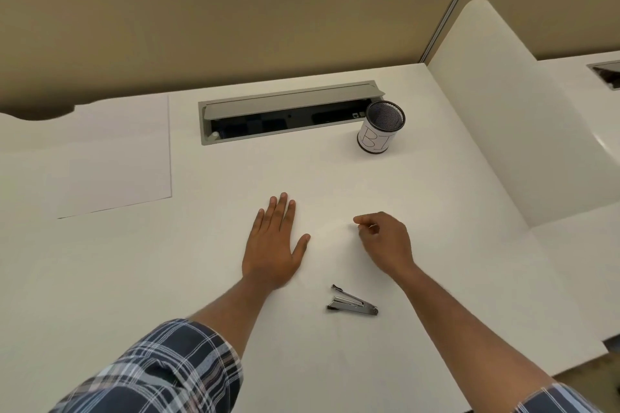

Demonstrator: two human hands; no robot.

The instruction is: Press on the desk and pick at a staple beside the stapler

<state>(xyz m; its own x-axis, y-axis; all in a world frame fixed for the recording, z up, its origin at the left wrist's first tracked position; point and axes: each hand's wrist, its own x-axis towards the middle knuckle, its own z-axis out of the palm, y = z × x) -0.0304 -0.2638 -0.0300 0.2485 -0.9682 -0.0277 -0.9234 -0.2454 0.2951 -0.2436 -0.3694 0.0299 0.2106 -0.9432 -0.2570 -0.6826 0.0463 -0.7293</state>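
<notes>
My left hand (273,241) lies flat on the white desk (453,198), palm down, with the fingers straight and the thumb spread. My right hand (385,240) hovers just to its right with the fingers curled and the thumb tip meeting the forefinger. I can see nothing held between them. A small metal stapler (352,302) lies on the desk close to me, between my two forearms. It is nearer to my right wrist, and neither hand touches it. Both arms wear rolled plaid sleeves.
A mesh pen cup (380,127) with a white label stands at the back right, beside an open cable tray (288,112) set into the desk. A white sheet of paper (114,157) lies at the left. Tan partition walls and a white side divider (496,111) enclose the desk.
</notes>
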